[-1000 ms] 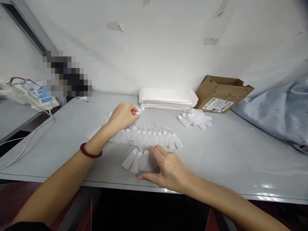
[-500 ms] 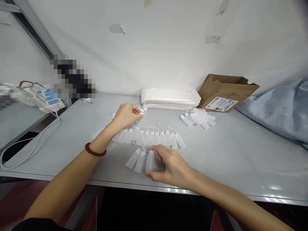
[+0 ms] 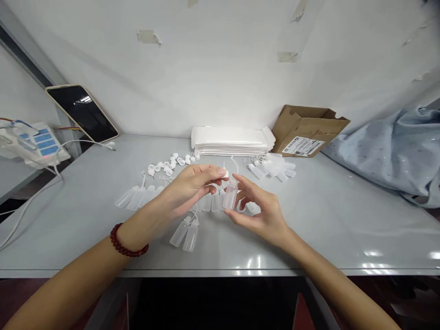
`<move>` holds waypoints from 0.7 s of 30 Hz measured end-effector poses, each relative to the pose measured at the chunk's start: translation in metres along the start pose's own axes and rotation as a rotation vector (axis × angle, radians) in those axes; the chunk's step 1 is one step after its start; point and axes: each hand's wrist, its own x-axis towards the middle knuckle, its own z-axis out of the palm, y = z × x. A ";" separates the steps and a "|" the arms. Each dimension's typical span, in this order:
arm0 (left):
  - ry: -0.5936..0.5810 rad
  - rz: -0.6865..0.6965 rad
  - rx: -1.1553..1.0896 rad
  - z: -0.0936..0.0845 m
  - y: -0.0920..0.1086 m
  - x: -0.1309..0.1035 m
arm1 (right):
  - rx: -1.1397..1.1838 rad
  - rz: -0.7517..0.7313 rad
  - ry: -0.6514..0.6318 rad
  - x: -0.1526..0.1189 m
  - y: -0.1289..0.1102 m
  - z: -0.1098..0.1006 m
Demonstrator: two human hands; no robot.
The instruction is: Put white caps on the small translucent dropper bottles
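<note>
A small white cap (image 3: 225, 174) with a thin needle pointing up is pinched in my left hand (image 3: 195, 185). Just right of and below it, my right hand (image 3: 259, 204) grips a translucent bottle (image 3: 230, 194) by its side, tilted slightly, a soft strap rising from its neck. Two bottles (image 3: 190, 236) lie on the table below my left hand. Behind both hands runs a row of similar bottles (image 3: 206, 202), partly hidden; more bottles (image 3: 137, 198) show left of my left wrist. Several loose white caps (image 3: 167, 169) are scattered beyond my left hand.
A stack of white packets (image 3: 232, 140) stands against the wall, beside an open cardboard box (image 3: 305, 133). Another pile of bottles (image 3: 275, 167) lies before them. A phone (image 3: 82, 112) leans at the left near a power strip (image 3: 43, 144) and cable. Blue cloth (image 3: 392, 160) lies right.
My left hand has come back toward me and right from the loose caps, holding a cap. My right hand has closed on a bottle and lifted it. The view has shifted slightly.
</note>
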 end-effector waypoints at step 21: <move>0.046 -0.044 -0.039 0.012 -0.011 0.000 | -0.016 -0.130 -0.166 0.000 0.003 -0.011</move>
